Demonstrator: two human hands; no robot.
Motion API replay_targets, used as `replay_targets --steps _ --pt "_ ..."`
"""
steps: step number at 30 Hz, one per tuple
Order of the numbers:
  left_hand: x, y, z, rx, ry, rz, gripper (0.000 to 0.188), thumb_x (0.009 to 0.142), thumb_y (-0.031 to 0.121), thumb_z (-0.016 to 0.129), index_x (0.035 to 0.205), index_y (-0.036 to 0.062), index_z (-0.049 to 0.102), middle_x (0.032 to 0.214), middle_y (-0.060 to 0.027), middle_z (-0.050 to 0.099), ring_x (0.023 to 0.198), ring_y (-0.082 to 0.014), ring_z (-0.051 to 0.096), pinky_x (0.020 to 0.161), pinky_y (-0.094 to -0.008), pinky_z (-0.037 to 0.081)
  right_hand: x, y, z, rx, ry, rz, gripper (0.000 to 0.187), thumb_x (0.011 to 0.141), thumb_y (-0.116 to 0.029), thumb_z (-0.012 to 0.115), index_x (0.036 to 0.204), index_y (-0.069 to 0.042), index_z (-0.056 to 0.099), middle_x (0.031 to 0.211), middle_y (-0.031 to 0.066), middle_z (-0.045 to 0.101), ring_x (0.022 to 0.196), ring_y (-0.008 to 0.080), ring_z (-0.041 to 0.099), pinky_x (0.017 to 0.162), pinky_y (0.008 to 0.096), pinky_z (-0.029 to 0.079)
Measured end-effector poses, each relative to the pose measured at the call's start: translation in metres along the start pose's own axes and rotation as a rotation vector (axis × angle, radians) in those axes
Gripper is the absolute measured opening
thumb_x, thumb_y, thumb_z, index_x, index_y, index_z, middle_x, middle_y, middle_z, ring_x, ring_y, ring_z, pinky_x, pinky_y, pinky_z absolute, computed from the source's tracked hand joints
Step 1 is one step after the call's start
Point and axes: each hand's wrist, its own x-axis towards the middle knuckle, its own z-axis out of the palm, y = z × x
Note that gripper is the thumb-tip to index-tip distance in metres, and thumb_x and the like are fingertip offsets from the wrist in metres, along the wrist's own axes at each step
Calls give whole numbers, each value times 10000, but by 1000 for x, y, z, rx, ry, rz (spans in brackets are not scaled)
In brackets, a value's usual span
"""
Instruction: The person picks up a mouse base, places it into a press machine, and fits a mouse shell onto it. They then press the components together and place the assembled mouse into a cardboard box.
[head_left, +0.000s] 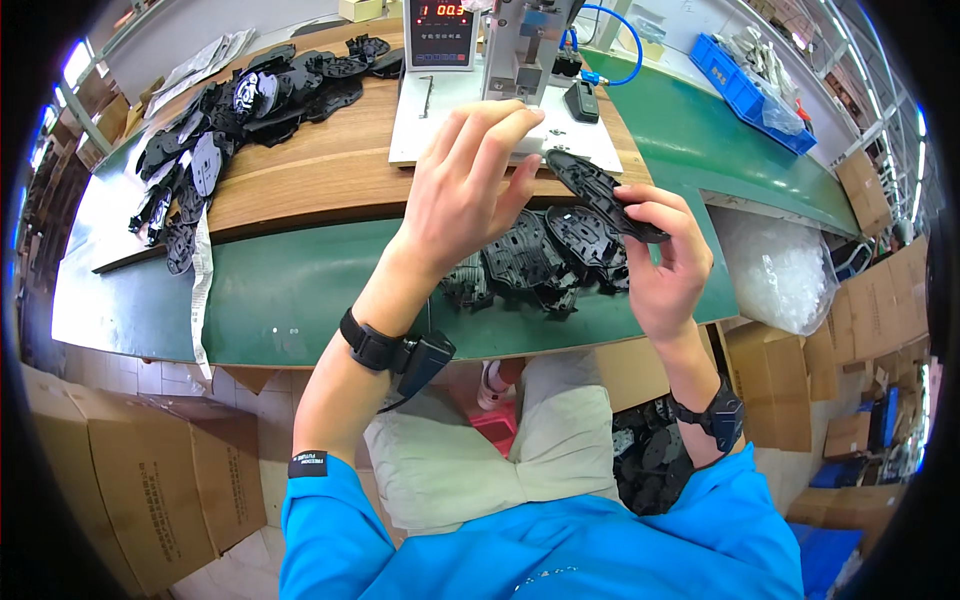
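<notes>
My right hand (668,262) grips an elongated black plastic part (592,190) by its near end, thumb below and fingers over the edge. The part is tilted, its ribbed face showing, with its far end close to the press. My left hand (475,180) reaches up before the press (520,60), fingers bent and thumb apart from them. Nothing shows between them, though the fingertips partly hide the press's lower end. Beneath both hands, several similar black plastic parts (525,250) lie on the green table (330,310) along the wooden board's front edge.
A controller box (440,50) with a red display stands left of the press on a white base plate (408,135). More black parts (240,105) are heaped on the wooden board (330,160). A blue bin (745,95) sits far right. Cardboard boxes (150,480) flank my legs.
</notes>
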Motion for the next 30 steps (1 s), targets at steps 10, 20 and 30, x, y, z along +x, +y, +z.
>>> replay_targets --steps 10,20,30 --pt "0 17 -2 -829 -62 -487 332 1111 280 635 1187 -40 681 1168 -128 698 1051 -152 657 939 -309 535 -2 -32 -22 750 77 597 256 1012 24 712 1231 -1 581 1186 128 722 1031 187 728 920 364 646" --pt "2 22 -2 -937 -181 -573 165 1021 85 732 1134 -31 763 1011 -81 725 979 -143 654 890 -287 514 -4 -28 -18 668 36 586 296 1004 4 738 1259 -10 589 1140 97 726 1014 144 709 887 336 633" --pt "0 15 -2 -942 -234 -562 99 1027 81 727 1000 -14 731 1005 -51 686 951 -114 626 870 -269 496 -5 -25 -15 625 10 585 307 1001 -6 746 1267 -14 591 1137 89 719 1017 136 702 884 330 629"
